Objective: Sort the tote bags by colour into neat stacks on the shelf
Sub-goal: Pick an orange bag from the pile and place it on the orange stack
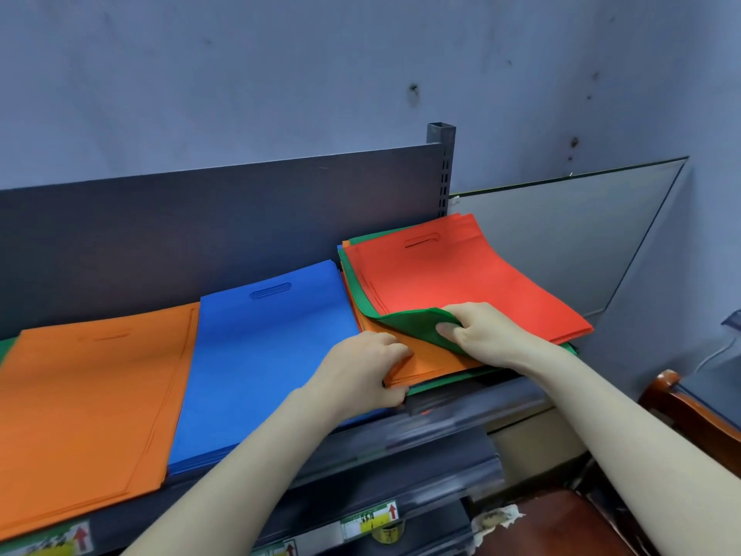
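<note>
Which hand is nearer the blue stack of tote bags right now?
Left. The left hand grips the orange bags at the mixed pile's near corner, right beside the blue stack. The right hand holds the green bag folded back, farther right.

The blue stack [264, 355] is plain blue; left of it the orange stack [88, 407] is orange; right of it red bags [461, 282] top a green bag [417, 327] and an orange bag [433, 359]; behind it the back panel [200, 226] is dark grey.
</note>
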Motion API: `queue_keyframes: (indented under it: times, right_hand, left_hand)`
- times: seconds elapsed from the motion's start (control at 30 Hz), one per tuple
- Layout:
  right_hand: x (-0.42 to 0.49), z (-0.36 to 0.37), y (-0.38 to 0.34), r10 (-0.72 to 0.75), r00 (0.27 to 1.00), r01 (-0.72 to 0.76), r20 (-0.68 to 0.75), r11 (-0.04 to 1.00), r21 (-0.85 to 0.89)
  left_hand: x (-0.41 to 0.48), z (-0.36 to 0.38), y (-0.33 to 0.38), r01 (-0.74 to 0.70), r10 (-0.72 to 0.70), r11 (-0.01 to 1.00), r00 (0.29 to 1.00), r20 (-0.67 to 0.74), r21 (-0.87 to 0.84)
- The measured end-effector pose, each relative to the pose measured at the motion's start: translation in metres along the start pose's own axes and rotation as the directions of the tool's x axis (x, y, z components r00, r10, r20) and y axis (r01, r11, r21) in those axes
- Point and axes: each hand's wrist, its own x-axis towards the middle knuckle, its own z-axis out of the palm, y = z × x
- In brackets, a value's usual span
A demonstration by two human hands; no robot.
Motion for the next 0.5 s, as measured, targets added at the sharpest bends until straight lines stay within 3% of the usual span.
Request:
queue_keyframes:
  times: [0.3,0.5]
  right_hand:
    - [-0.002,0.002,0.003,-0.057,0.998,0.057,-0.001,0.998,-0.033]
    - [-0.002,0.001,0.003,-0.057,0.998,0.057,0.009,0.998,-0.029]
  left_hand:
    - [0.013,-0.01,-0.02,0.015,-0.008,0.994,0.998,0.064,-0.111]
    - [0.019,-0.016,-0.021,0.05,-0.052,0.994,0.999,-0.01,-0.097]
